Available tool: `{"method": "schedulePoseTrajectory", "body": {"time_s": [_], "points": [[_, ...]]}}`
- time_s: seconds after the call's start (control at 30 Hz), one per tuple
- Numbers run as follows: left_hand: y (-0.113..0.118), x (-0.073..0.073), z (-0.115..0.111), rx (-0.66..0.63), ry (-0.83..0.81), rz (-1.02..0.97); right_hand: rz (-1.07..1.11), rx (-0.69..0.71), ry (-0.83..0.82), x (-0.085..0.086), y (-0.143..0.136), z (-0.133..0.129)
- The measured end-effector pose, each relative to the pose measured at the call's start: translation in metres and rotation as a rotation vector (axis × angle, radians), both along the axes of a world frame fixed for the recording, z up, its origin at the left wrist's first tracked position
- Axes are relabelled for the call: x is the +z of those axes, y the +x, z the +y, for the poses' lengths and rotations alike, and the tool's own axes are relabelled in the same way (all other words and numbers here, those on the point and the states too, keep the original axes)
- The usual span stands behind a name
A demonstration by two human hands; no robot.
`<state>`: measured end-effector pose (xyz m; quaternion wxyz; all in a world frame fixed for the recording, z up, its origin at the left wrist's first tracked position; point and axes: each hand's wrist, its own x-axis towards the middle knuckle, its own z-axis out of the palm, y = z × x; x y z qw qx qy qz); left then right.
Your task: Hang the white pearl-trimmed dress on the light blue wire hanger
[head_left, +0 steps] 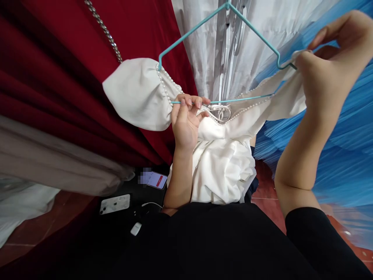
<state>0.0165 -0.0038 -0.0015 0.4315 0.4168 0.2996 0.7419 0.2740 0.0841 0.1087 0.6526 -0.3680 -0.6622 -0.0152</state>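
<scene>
Head view, and the white dress (224, 167) is held up in front of the body, its beaded neckline strung across a turquoise hanger (189, 34). By the left hand (186, 122), the hanger's lower bar is being gripped between thumb and fingers, palm turned up. By the right hand (329, 58), the dress's far sleeve is pinched at the hanger's end. One puffed sleeve (136, 93) is hung at the other end, before red fabric (145, 31); blue tulle (335, 155) is seen at right.
</scene>
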Motion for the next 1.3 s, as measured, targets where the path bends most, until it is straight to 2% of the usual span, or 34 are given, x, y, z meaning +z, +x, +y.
{"method": "schedulePoseTrajectory", "body": {"time_s": [0.13,0.2,0.27,0.3,0.33,0.4,0.47,0.57,0.67,0.8,0.87,0.93,1.0,1.03,1.1,1.17,1.3], "points": [[0.000,-0.002,0.001,-0.010,0.035,-0.016,0.009,0.081,-0.153,0.004,-0.030,-0.014],[0.000,-0.003,0.002,-0.027,0.054,-0.029,0.060,0.074,-0.076,0.000,-0.040,-0.029],[0.001,-0.003,0.002,-0.013,0.037,-0.021,0.112,0.129,0.055,-0.011,-0.050,-0.045],[0.001,-0.003,0.003,0.006,0.016,-0.006,0.095,0.193,0.071,-0.019,-0.055,-0.051],[0.002,-0.003,0.003,0.027,-0.007,0.011,0.043,0.258,0.052,-0.028,-0.061,-0.056],[0.003,-0.003,0.004,0.056,-0.035,0.048,-0.201,0.324,-0.082,-0.051,-0.074,-0.061],[0.002,-0.004,0.004,0.062,-0.030,0.071,-0.427,0.250,-0.153,-0.075,-0.084,-0.060],[-0.003,-0.005,0.003,0.021,-0.013,0.089,-0.521,0.121,-0.184,-0.100,-0.091,-0.055],[-0.013,-0.003,-0.005,-0.024,-0.046,0.143,-0.499,0.081,-0.171,-0.108,-0.092,-0.055],[-0.026,0.008,-0.027,-0.046,-0.169,0.360,-0.516,0.097,-0.151,-0.108,-0.091,-0.055],[-0.028,0.017,-0.037,0.115,-0.098,0.375,-0.552,0.112,-0.154,-0.108,-0.089,-0.054],[-0.030,0.028,-0.038,0.423,0.104,0.325,-0.574,0.126,-0.156,-0.107,-0.086,-0.052],[-0.034,0.034,-0.030,0.664,0.301,0.351,-0.578,0.134,-0.161,-0.106,-0.081,-0.052],[-0.037,0.035,-0.022,0.722,0.373,0.413,-0.579,0.135,-0.162,-0.106,-0.079,-0.052],[-0.043,0.031,-0.003,0.761,0.447,0.565,-0.578,0.125,-0.160,-0.106,-0.077,-0.053],[-0.049,0.023,0.017,0.776,0.452,0.660,-0.575,0.102,-0.150,-0.107,-0.076,-0.054],[-0.055,0.012,0.043,0.786,0.381,0.587,-0.549,0.053,-0.138,-0.108,-0.079,-0.053]]}}
